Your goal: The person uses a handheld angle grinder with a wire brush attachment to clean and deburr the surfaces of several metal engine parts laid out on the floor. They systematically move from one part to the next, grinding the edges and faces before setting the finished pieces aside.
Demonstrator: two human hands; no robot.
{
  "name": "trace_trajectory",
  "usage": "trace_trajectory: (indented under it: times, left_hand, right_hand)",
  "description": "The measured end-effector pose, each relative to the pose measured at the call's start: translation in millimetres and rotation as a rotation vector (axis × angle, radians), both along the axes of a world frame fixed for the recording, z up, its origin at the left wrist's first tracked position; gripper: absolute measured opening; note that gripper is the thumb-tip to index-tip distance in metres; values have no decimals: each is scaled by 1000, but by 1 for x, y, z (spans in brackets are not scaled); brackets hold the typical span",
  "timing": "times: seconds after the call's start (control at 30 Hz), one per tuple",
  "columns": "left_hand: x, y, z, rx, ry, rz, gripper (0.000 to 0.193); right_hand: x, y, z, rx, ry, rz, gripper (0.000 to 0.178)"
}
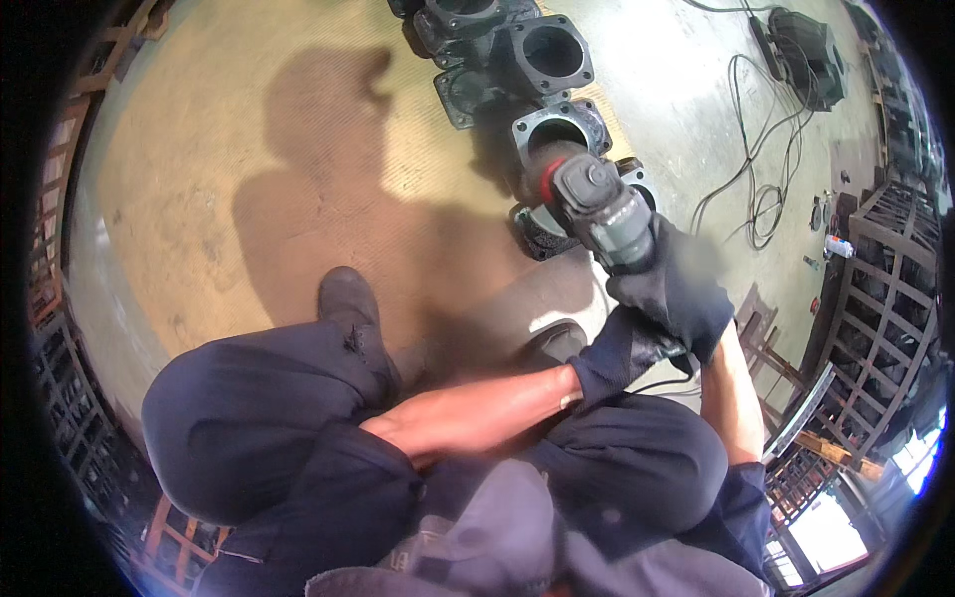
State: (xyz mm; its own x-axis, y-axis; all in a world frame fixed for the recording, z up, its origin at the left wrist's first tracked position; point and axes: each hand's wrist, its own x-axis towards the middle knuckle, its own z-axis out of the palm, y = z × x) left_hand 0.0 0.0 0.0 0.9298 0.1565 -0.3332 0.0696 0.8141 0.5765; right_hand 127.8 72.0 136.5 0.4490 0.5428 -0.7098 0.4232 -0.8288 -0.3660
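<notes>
Grinder held against front casting

Right hand (678, 291), in a dark knit work glove, has its fingers closed around the rear body of a grey handheld angle grinder with a red collar (599, 207). Left hand (622, 356), also in a dark glove, reaches across from the left and sits just below the right one, by the tool's back end; its fingers are partly hidden, so can't tell what they grip. Thin dark cord (665, 384) bends below the gloves.

Grinder is tilted, head up and left, at the round bore of a dark metal casting with a bright square flange and bolt holes (523, 129). Working end blurred; exact contact not clear. Casting is on the floor, near end of a row; a similar black flanged casting with a round bore (557, 89) lies just beyond, more past it toward the top edge.

Person squats in navy trousers (259, 408), dark boot (348, 297) left of the row. Yellowish-grey concrete floor (179, 189), large shadow on it. Right side: loose black cable (762, 237), bulky black case (808, 62), white can (839, 246), brown metal lattice rack (880, 338).
</notes>
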Motion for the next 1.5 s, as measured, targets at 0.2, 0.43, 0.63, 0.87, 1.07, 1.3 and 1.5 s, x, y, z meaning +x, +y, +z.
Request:
trace_trajectory:
  times: [0.2, 0.43, 0.63, 0.87, 1.07, 1.3, 1.5]
  left_hand:
    - [11, 55, 22, 133, -30, -6, 36]
    - [6, -20, 7, -116, -56, 105, 47]
    - [15, -7, 17, 19, -141, -53, 46]
    - [47, 15, 8, 312, -56, -21, 18]
    - [37, 52, 16, 374, -59, 8, 20]
    - [50, 63, 22, 8, -134, -16, 22]
    - [55, 23, 10, -71, -147, -105, 27]
  right_hand:
    - [10, 20, -11, 97, 29, -41, 59]
    - [5, -26, -1, 16, 37, -94, 58]
    - [13, -52, -13, 118, -23, -255, 56]
    - [27, -15, -6, 142, -11, -216, 53]
    - [25, 16, -8, 151, 2, -141, 51]
    - [38, 16, -8, 251, 57, -244, 46]
    - [35, -10, -2, 224, 44, -374, 50]
